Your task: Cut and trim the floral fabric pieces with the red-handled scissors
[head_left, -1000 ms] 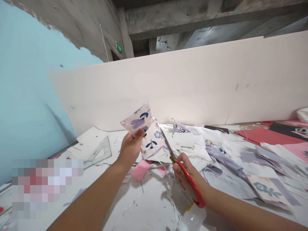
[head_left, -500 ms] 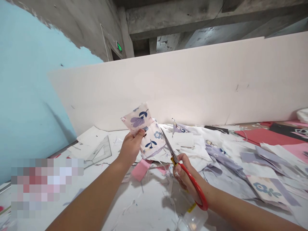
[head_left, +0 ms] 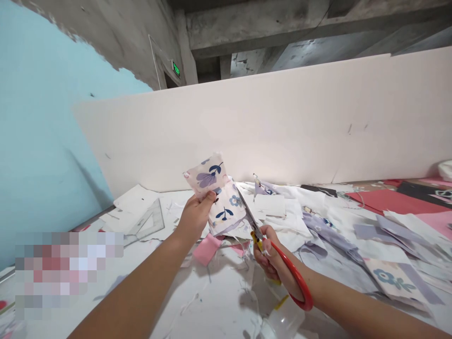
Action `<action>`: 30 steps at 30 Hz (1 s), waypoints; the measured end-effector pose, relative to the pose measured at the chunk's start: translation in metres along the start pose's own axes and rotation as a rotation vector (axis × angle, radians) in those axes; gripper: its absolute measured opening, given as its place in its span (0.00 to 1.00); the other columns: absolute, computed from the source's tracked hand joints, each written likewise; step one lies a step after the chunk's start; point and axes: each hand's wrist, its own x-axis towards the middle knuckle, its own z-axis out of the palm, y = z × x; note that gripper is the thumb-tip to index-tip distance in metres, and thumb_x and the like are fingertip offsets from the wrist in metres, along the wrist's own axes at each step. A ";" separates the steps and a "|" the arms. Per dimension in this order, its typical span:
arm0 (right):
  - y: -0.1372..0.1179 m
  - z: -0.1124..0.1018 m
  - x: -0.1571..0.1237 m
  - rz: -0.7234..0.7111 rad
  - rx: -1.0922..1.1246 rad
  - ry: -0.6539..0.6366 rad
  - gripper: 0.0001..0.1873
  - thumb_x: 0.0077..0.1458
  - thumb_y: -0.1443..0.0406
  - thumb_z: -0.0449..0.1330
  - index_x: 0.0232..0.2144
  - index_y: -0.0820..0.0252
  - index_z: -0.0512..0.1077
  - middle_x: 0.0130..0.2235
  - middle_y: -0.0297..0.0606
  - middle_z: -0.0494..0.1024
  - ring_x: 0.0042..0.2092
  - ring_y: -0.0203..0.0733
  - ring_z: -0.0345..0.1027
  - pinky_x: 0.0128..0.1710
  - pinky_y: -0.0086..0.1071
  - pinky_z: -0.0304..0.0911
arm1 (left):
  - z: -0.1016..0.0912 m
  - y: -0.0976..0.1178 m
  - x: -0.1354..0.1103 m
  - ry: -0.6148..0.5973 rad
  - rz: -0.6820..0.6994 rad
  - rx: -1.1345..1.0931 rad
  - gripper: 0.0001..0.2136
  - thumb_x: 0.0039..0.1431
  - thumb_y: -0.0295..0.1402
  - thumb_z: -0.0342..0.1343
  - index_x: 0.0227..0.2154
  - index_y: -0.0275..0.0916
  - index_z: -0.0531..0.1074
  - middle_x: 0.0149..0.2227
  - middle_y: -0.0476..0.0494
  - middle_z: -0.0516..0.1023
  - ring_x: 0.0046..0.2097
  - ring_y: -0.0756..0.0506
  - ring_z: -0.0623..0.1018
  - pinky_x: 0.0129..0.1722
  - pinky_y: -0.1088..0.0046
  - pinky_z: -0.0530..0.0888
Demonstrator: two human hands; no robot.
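A floral-printed piece of fabric (head_left: 226,209), pale pink with purple and navy flowers, is pinched in my left hand (head_left: 196,212), thumb on top. It is held above the table, one part folding up toward the back. My right hand (head_left: 270,256) grips scissors (head_left: 294,278) with a red handle, the fingers through the loops and some yellow near the pivot. Their blades point up and left, lying along the fabric's right edge. Whether the blades are parted there I cannot tell.
White, lilac and floral scraps litter the table, with a folded floral piece (head_left: 393,282) at right. A clear triangle ruler (head_left: 150,219) lies at left, a pink scrap (head_left: 206,249) below the fabric. A clear plastic container (head_left: 284,322) sits in front; a white partition (head_left: 247,127) stands behind.
My left hand and the fabric have shifted slightly to the right. The scissors stay at its right edge, and their red handle has swung a little to the right.
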 end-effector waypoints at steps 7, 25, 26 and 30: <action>0.002 -0.001 0.000 -0.003 0.033 -0.024 0.24 0.49 0.41 0.42 0.33 0.53 0.49 0.22 0.23 0.51 0.20 0.28 0.36 0.17 0.23 0.38 | -0.002 0.001 0.002 -0.015 -0.013 -0.026 0.20 0.42 0.46 0.59 0.35 0.36 0.74 0.31 0.41 0.79 0.40 0.40 0.76 0.39 0.66 0.71; 0.003 -0.002 0.003 0.052 -0.006 -0.015 0.23 0.51 0.42 0.41 0.31 0.53 0.48 0.19 0.21 0.51 0.17 0.26 0.37 0.14 0.22 0.38 | -0.003 0.001 0.000 -0.058 -0.009 0.000 0.24 0.44 0.47 0.58 0.40 0.35 0.73 0.32 0.41 0.79 0.37 0.42 0.76 0.40 0.66 0.70; 0.004 -0.002 0.002 0.061 -0.020 -0.011 0.22 0.51 0.42 0.41 0.31 0.53 0.49 0.19 0.21 0.51 0.17 0.26 0.39 0.14 0.21 0.38 | -0.003 0.001 0.000 -0.052 -0.009 0.007 0.24 0.44 0.47 0.58 0.40 0.35 0.73 0.31 0.41 0.79 0.36 0.42 0.76 0.40 0.66 0.70; 0.006 -0.002 0.001 0.067 -0.047 0.009 0.22 0.52 0.43 0.41 0.30 0.53 0.50 0.18 0.21 0.51 0.16 0.26 0.41 0.14 0.20 0.40 | -0.003 -0.001 0.001 -0.048 -0.001 0.008 0.23 0.45 0.46 0.57 0.40 0.36 0.73 0.31 0.43 0.79 0.36 0.43 0.76 0.40 0.67 0.70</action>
